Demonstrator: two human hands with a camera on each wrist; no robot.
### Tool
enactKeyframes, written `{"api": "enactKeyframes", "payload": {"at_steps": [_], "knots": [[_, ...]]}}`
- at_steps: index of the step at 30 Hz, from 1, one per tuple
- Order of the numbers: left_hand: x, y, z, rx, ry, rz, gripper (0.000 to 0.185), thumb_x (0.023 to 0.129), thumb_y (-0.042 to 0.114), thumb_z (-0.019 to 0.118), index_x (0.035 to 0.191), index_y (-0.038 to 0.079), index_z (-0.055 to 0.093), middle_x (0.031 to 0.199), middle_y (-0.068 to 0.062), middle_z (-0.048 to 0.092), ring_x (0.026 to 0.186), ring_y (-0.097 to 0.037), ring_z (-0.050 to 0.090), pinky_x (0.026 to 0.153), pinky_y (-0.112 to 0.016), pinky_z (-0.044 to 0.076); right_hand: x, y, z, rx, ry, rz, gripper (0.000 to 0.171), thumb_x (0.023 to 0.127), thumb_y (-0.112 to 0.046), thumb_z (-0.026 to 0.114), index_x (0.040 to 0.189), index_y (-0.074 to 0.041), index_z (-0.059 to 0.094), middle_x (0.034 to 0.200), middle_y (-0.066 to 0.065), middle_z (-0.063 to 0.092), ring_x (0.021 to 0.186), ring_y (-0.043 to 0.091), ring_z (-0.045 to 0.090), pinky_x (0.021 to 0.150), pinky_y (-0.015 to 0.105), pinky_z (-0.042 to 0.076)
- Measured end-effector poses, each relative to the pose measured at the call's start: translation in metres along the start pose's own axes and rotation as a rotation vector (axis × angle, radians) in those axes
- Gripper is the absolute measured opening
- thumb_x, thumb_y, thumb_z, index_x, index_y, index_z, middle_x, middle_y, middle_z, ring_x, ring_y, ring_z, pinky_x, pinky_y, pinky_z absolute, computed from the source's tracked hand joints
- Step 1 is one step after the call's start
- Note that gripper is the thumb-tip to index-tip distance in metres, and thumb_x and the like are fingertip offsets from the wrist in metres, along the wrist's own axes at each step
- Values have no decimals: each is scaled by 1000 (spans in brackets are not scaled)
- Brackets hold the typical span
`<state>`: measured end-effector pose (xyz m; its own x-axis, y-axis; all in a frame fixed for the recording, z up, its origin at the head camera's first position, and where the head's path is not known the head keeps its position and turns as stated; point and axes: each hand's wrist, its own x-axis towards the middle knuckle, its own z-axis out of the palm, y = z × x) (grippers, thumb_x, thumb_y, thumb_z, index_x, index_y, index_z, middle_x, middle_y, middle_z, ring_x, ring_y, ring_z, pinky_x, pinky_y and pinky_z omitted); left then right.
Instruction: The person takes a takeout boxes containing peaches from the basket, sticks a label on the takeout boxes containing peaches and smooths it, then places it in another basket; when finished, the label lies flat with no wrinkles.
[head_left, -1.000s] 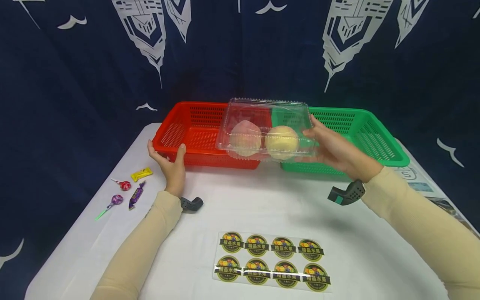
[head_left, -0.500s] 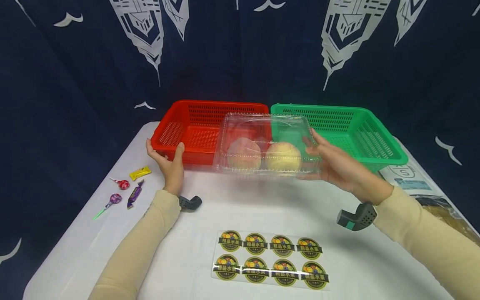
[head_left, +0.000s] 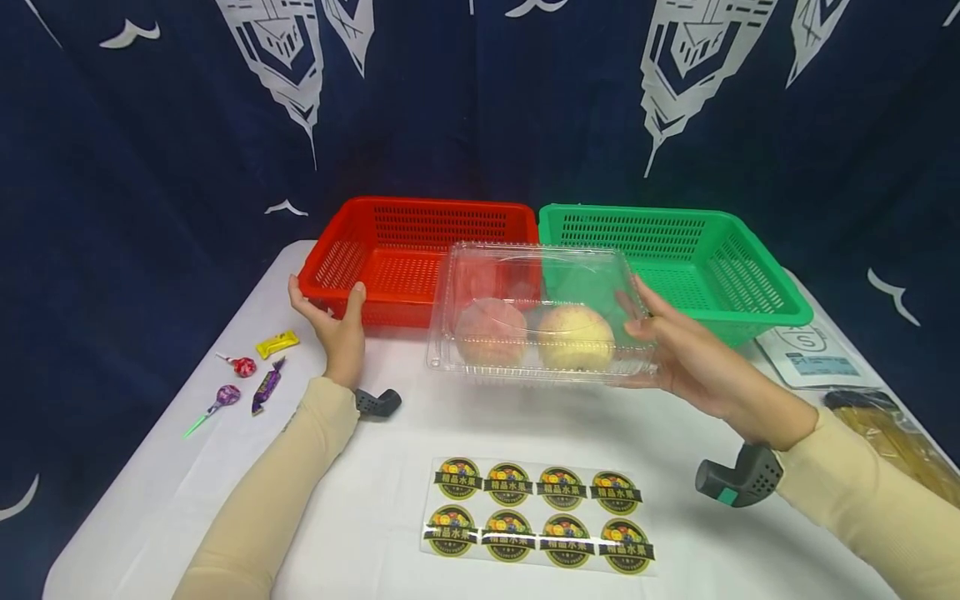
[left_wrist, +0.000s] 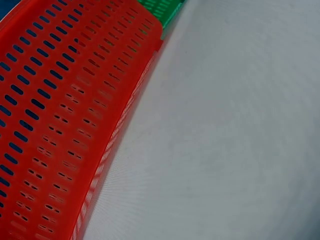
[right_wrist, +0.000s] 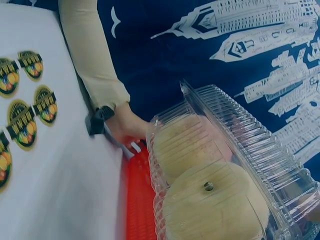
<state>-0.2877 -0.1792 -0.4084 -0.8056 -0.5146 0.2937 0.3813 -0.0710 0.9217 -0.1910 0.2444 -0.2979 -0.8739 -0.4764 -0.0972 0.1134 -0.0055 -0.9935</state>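
My right hand point(head_left: 667, 342) grips the right end of a clear plastic clamshell box point(head_left: 536, 312), holding it just above the white table in front of the baskets. Two pale peaches point(head_left: 491, 331) point(head_left: 576, 336) lie side by side inside; the right wrist view shows the box point(right_wrist: 235, 165) and both fruits from close up. My left hand point(head_left: 333, 321) holds the near left corner of the red basket point(head_left: 390, 250), thumb over its rim. The left wrist view shows only the red basket wall point(left_wrist: 65, 120) and the tablecloth.
A green basket point(head_left: 675, 250) stands right of the red one. A sheet of round fruit stickers point(head_left: 536, 512) lies near the front edge. Wrapped candies and lollipops point(head_left: 255, 371) lie at the left. Packets point(head_left: 817, 358) lie at the right edge.
My right hand has brought the clamshell box down and toward me, from above the baskets to just over the table. The left hand has stayed on the red basket.
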Motion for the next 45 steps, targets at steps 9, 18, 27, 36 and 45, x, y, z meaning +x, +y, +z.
{"api": "enactKeyframes", "payload": {"at_steps": [9, 18, 27, 36, 45], "knots": [[1, 2, 0, 1, -2, -20, 102, 102, 26, 72, 171, 30, -3, 178, 2, 7, 160, -10, 17, 129, -22, 21, -18, 16, 7, -30, 29, -14, 89, 108, -9, 43, 172, -30, -16, 179, 9, -20, 158, 61, 6, 96, 43, 61], [1, 1, 0, -3, -4, -24, 104, 101, 25, 73, 171, 30, -4, 177, 3, 9, 160, -10, 18, 129, -24, 22, -29, 36, 12, -70, 89, 33, 92, 105, -11, 47, 174, -30, -11, 177, 26, -10, 130, 24, 55, 92, 41, 63], [0, 3, 0, -9, -9, -35, 103, 102, 25, 72, 171, 31, -5, 177, 2, 8, 159, -11, 19, 128, -23, 24, -29, 60, 15, -44, 85, 70, 90, 105, -12, 45, 174, -30, -10, 173, 35, 14, 137, 29, 52, 102, 48, 56], [0, 5, 0, -13, -7, -16, 103, 102, 24, 72, 171, 28, -4, 177, 1, 10, 160, -16, 18, 128, -24, 26, -23, 80, 17, 14, 86, 75, 94, 102, -9, 45, 173, -27, -15, 172, 39, 6, 134, 31, 54, 99, 49, 57], [0, 3, 0, -6, 3, -34, 103, 101, 24, 73, 171, 29, -3, 177, 0, 10, 160, -15, 19, 128, -24, 26, -14, 86, 16, 44, 112, 80, 94, 102, -8, 45, 172, -23, -15, 171, 40, 5, 117, 21, 65, 93, 44, 62]]}}
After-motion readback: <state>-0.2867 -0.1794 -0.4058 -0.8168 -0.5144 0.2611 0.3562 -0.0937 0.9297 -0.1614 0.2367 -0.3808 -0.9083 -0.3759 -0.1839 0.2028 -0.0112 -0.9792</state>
